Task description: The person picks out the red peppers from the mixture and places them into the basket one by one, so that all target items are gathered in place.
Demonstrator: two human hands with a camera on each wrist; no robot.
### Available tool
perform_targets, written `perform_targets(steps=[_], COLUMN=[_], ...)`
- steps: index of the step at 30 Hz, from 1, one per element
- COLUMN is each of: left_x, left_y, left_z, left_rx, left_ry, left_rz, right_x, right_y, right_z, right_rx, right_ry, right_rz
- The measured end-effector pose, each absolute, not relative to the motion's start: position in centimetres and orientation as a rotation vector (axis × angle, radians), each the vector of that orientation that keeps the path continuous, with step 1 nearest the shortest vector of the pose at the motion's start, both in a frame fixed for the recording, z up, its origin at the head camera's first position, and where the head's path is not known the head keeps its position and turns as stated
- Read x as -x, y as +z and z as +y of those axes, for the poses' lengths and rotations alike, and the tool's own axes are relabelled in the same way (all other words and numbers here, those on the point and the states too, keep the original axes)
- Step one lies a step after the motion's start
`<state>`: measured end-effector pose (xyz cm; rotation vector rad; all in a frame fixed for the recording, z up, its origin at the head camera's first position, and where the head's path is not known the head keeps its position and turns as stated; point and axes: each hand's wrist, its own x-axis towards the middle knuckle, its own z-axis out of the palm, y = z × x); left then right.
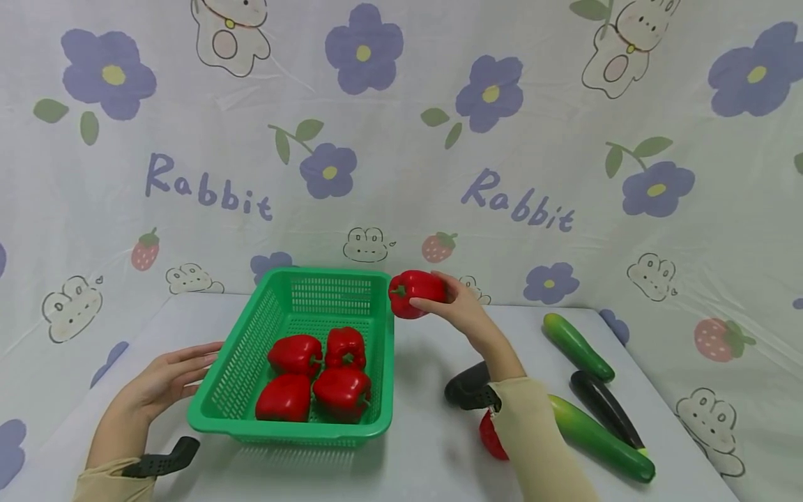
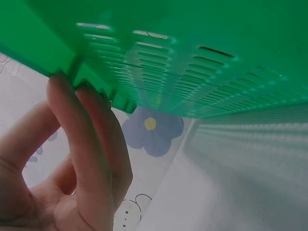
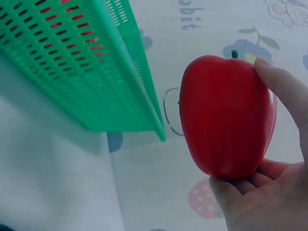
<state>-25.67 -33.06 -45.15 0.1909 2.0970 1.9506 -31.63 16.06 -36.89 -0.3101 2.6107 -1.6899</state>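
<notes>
My right hand (image 1: 461, 303) grips a red bell pepper (image 1: 415, 294) in the air, just beyond the right rim of a green plastic basket (image 1: 390, 348). In the right wrist view, the thumb lies near the pepper's green stem and the fingers curl round its other end. Inside the basket lie several red bell peppers (image 1: 342, 392), toward its near half. My left hand (image 1: 166, 380) is at the basket's left side with fingers extended. The left wrist view shows its fingertips (image 2: 60, 84) right at the underside of the rim.
Right of the basket, another red pepper (image 1: 492, 436) and a dark eggplant (image 1: 467, 383) are partly hidden by the right arm. Farther right lie a green zucchini (image 1: 577, 346), a larger one (image 1: 602, 440) and a slim eggplant (image 1: 605, 408). A printed cloth (image 1: 401, 139) hangs behind the table.
</notes>
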Motion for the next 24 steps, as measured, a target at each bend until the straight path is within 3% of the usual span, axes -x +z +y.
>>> perform_targets(steps=[24], left_x=[25.8], left_y=[-45.3], left_z=[-33.2], left_rx=[-0.205], left_ry=[1.969], left_rz=[2.076], right_x=[31.3], right_y=[-35.4], right_z=[10.2], right_rx=[0.417], right_ry=[-1.689], right_rz=[2.587])
